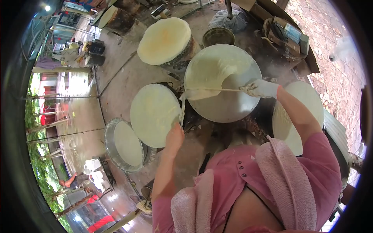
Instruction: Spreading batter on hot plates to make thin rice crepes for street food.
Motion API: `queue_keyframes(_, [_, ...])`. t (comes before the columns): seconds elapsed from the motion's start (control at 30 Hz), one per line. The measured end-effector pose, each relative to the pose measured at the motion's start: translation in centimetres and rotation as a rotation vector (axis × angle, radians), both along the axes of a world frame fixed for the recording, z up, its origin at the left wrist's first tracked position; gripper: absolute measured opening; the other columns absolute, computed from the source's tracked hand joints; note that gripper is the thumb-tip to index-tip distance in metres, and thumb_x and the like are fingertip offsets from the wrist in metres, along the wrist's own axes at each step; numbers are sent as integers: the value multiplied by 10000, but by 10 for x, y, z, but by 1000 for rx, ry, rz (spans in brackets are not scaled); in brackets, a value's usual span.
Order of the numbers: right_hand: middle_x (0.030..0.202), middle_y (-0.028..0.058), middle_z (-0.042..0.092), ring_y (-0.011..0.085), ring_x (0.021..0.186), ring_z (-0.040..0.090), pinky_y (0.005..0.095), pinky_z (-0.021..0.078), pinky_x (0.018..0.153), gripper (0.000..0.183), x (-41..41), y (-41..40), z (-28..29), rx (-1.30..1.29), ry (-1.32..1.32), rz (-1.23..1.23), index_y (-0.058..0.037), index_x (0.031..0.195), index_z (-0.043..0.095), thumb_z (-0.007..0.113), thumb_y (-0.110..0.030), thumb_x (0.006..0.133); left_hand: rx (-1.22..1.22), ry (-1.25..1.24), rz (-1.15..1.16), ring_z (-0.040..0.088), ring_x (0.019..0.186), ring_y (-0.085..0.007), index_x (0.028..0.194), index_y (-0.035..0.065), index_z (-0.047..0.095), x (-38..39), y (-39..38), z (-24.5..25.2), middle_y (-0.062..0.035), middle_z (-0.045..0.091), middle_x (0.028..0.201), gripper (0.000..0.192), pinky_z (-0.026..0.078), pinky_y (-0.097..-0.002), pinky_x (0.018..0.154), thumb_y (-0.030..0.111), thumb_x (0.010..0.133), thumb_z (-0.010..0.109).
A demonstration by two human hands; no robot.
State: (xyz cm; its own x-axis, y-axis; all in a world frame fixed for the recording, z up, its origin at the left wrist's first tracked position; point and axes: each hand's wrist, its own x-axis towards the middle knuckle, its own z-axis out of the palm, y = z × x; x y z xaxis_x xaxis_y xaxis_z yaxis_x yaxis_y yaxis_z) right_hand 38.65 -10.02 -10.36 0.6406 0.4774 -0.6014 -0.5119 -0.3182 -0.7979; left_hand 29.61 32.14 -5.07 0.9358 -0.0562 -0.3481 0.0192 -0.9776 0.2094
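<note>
My right hand (260,88), in a white glove smeared with batter, grips the handle of a wooden batter spreader (204,92). The spreader lies across a large round griddle (242,109) whose far part is coated with pale batter; a grey crescent of its surface shows bare. Batter hangs at the spreader's left end. My bare left hand (175,135) is at the near right rim of a round, pale batter-covered disc (156,115); whether the fingers grip it or something else there cannot be made out.
A metal basin of pale batter (128,145) stands at lower left. Beyond are a griddle with a cooked flatbread (164,40) and a dark bowl (218,37). Another pale round griddle (300,116) sits under my right arm. Cardboard boxes (287,38) are at the upper right. A person (69,182) is far left.
</note>
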Motion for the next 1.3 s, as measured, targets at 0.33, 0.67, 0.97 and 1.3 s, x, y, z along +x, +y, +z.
queue_keyframes(0.33, [629, -29, 546, 53, 412, 416, 191, 298, 338, 233, -175, 65, 8, 547, 556, -734, -116, 1040, 562, 629, -230, 848, -467, 162, -233, 594, 698, -415, 973, -11, 513, -61, 8, -6, -247, 564, 692, 170, 449, -453, 550, 122, 867, 523])
queue_keyframes(0.67, [962, 210, 619, 400, 925, 573, 429, 457, 788, 320, -134, 315, -67, -516, -135, -885, -88, 1098, 532, 494, -312, 873, -794, -321, -90, 512, 540, -152, 869, -23, 503, -13, 96, 9, -70, 511, 634, 173, 407, -307, 484, 144, 910, 518])
queue_keyframes(0.97, [877, 201, 634, 406, 824, 602, 483, 459, 698, 224, -165, 261, -43, -528, 17, -1211, -87, 974, 567, 469, -265, 881, -1014, 145, 298, 381, 363, -62, 825, 36, 448, -59, 119, 19, 9, 431, 538, 131, 287, -222, 326, 109, 932, 470])
queue_keyframes(1.3, [753, 268, 594, 445, 736, 579, 528, 447, 638, 248, -185, 190, -41, -937, -290, -819, -45, 899, 493, 441, -287, 903, -1021, 102, 378, 357, 345, -67, 850, 29, 445, -73, 62, 37, 4, 421, 532, 111, 266, -224, 312, 98, 937, 454])
